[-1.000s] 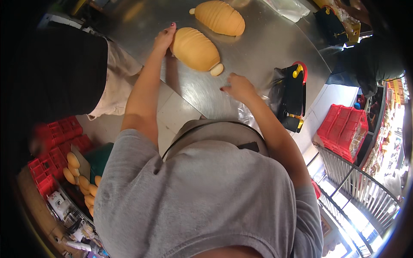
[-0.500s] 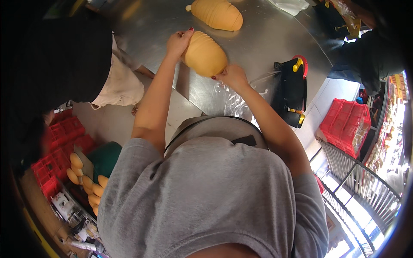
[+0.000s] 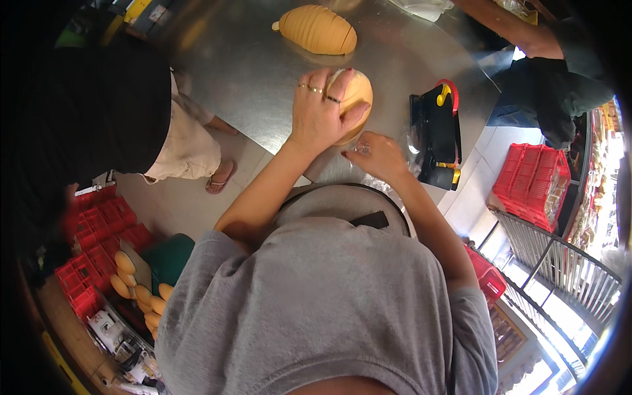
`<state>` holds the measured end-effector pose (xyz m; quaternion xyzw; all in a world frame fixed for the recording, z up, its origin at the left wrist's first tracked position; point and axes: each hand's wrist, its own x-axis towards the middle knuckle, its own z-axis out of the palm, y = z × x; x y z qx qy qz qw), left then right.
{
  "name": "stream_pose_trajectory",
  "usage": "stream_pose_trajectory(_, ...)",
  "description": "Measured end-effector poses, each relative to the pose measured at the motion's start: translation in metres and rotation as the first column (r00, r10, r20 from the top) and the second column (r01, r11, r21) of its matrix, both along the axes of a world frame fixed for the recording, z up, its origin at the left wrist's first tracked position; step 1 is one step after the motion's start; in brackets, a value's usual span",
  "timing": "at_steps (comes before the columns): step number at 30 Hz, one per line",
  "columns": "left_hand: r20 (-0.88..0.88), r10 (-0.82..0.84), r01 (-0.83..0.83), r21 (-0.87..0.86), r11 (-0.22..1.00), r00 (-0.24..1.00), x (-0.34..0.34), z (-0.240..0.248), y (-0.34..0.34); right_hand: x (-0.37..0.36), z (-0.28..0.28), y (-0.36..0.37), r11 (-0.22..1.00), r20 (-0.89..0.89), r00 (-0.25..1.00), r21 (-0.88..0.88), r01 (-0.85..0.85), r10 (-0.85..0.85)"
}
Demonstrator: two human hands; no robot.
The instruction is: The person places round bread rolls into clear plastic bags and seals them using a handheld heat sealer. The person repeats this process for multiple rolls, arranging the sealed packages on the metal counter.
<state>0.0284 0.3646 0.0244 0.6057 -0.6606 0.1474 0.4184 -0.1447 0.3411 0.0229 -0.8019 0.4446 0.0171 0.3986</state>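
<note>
1. I see the left hand [image 3: 316,118], ringed fingers and thumb bent firmly over an oval, golden-brown loaf [image 3: 359,87] above the table.
2. The right hand [image 3: 383,159] curls beside its near end, at crinkled clear plastic film [image 3: 362,149]; I can't tell whether it pinches.
3. Beyond, a ridged, golden oval loaf [image 3: 319,30] lies on the shiny metal table [image 3: 230,82].
4. Rightward sits a black, boxy device with red and yellow parts [image 3: 431,135].
</note>
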Motion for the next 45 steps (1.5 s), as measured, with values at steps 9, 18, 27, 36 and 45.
stream_pose_trajectory(9,-0.205,-0.12,0.136,0.067,0.988,0.971,-0.008,0.007,0.014,-0.025,0.129,0.006,0.678,-0.198,0.856,-0.536,-0.503,0.478)
stream_pose_trajectory(18,-0.739,-0.152,0.331,0.101,0.938,0.657,-0.006,0.011,0.015,0.019,0.083,-0.01,0.962,0.696,0.684,0.035,0.272,-0.219)
stream_pose_trajectory(27,-0.925,-0.343,0.522,-0.212,0.826,0.166,-0.016,0.002,0.015,0.054,0.011,-0.022,0.853,0.736,0.674,-0.39,0.348,0.061)
stream_pose_trajectory(36,-0.725,-0.43,0.464,-0.681,0.567,-0.538,0.057,0.039,0.068,0.043,0.005,-0.024,0.905,0.739,0.67,-0.33,0.268,0.071)
stream_pose_trajectory(45,-0.734,-0.207,0.59,-0.654,0.474,-0.647,0.071,0.042,0.049,0.037,0.003,-0.025,0.928,0.754,0.654,-0.286,0.237,0.065)
